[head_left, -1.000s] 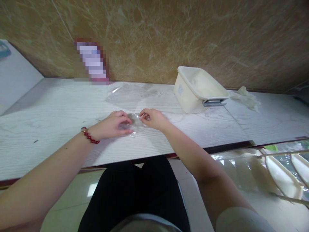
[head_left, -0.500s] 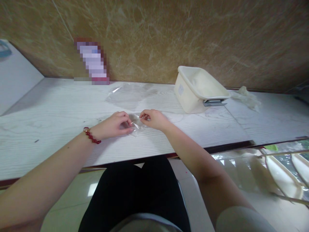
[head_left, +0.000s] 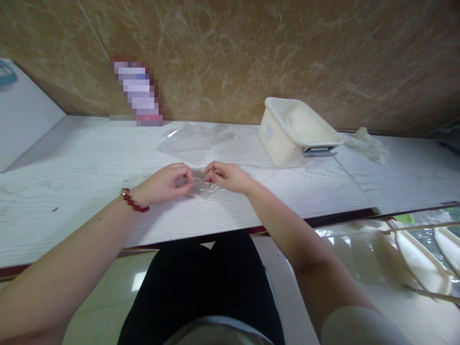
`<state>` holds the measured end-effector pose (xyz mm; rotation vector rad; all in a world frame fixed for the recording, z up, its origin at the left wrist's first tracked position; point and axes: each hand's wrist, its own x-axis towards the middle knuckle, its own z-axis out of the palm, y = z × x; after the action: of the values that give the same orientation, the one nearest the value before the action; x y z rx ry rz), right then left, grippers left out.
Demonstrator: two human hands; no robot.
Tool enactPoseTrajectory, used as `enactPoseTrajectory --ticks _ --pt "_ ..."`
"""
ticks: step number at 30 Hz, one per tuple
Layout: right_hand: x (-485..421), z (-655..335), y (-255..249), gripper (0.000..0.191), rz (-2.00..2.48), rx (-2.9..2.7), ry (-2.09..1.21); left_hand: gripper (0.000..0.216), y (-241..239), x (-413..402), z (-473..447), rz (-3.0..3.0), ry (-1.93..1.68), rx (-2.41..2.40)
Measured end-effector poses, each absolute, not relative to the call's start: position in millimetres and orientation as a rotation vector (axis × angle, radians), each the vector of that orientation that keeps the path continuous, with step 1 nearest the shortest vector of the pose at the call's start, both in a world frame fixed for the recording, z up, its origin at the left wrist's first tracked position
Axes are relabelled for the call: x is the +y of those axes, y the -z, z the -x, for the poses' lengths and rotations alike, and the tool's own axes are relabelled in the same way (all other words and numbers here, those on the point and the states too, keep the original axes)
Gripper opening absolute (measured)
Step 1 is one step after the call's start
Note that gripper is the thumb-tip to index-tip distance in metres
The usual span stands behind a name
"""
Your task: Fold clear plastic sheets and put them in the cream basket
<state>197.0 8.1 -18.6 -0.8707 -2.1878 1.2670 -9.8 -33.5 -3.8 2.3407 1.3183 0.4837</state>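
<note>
Film (head_left: 201,191), clear, at tabletop (head_left: 89,158) | pinched by my left fingers (head_left: 184,168) and right fingers (head_left: 216,166), one side each | risk: uneven tug tears it, loose pinch slips, glare hides edge so I mispinch

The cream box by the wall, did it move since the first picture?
No. The cream box is still in the same spot, close to the brown wall, shifted neither left nor right.
</note>
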Motion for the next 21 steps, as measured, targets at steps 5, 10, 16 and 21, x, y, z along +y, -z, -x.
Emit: enactPoseTrajectory --ticks 5,10,16,21 --pt "8 -196 16 0.012 0.85 -1.926 -1.585 0.02 1 -33 8 -2.418 -0.513 1.283" --pt "4 -197 8 0.009 0.764 -1.805 -1.676 0.016 -2 -37 9 -2.389 -0.418 1.203" --pt "14 -212 4 0.017 0.896 -1.889 -1.423 0.018 -6 -42 9 -2.339 -0.39 1.147" --pt "26 -231 10 0.018 1.126 -2.187 -1.086 0.02 -6 -41 13 -2.35 -0.391 1.132"
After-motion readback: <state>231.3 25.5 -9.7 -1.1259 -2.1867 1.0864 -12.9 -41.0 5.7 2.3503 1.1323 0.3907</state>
